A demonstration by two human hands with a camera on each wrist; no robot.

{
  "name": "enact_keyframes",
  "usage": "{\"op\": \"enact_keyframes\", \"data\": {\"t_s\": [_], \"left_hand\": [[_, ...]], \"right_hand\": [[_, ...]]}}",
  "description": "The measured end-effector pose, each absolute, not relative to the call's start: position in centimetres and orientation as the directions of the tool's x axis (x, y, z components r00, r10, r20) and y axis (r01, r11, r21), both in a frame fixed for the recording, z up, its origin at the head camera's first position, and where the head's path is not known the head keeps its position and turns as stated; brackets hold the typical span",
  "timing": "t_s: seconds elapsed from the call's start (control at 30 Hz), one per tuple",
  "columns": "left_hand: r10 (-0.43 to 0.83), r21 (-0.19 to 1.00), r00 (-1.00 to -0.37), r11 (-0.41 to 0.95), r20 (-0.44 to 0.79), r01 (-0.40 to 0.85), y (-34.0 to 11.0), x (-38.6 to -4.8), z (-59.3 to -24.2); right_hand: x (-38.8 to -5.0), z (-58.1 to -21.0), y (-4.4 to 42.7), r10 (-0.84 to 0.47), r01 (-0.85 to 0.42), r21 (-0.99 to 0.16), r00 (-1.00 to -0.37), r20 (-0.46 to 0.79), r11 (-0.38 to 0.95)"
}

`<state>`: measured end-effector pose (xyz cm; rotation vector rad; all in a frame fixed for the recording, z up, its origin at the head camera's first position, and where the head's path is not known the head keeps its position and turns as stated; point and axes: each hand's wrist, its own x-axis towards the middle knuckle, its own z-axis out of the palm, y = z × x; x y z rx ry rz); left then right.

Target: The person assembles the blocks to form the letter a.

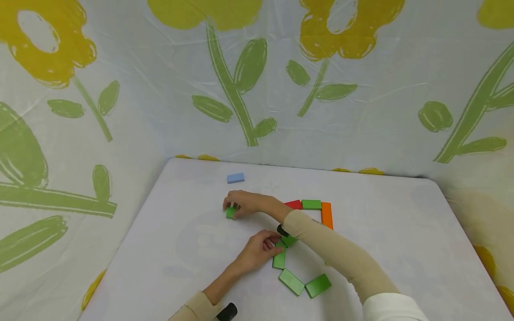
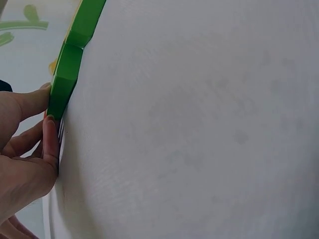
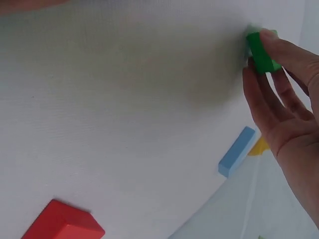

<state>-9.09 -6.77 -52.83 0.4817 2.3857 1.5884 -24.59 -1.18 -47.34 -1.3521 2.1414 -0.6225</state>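
Observation:
In the head view my right hand [image 1: 246, 203] reaches across to the left and pinches a small green block [image 1: 231, 212]. The right wrist view shows that green block [image 3: 264, 52] between thumb and fingertips, close over the table. Nearer the middle, my left hand [image 1: 257, 252] has its thumb and a finger at the end of another green block [image 1: 279, 257]. In the left wrist view the digits pinch this green block [image 2: 62, 89], which meets a second one [image 2: 85, 22] at an angle. My right sleeve hides part of the row of blocks.
A blue block [image 1: 235, 178] lies alone toward the back left. A red block [image 1: 294, 204], a green block [image 1: 311, 204] and an orange block [image 1: 327, 216] stand in a row beyond my right forearm. Two green blocks [image 1: 291, 281] [image 1: 318, 286] lie at the front.

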Motion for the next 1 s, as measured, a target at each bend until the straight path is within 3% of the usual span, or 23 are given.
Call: {"op": "enact_keyframes", "data": {"t_s": [0.43,0.73,1.0], "left_hand": [[0.326,0.944,-0.943,0.328,-0.073,0.04,-6.5,-9.5,-52.7],[0.283,0.886,-0.959,0.444,0.004,0.134,-5.4,-9.5,-52.9],[0.234,0.786,-0.972,0.6,0.01,0.152,-3.9,-9.2,-52.2]], "right_hand": [[-25.2,-45.9,3.4,-0.885,-0.626,-0.707,-0.466,0.001,0.329],[-24.8,-45.1,7.3,-0.828,-0.561,-0.76,-0.558,0.055,0.327],[-24.3,-44.7,9.9,-0.8,-0.529,-0.782,-0.596,0.064,0.332]]}}
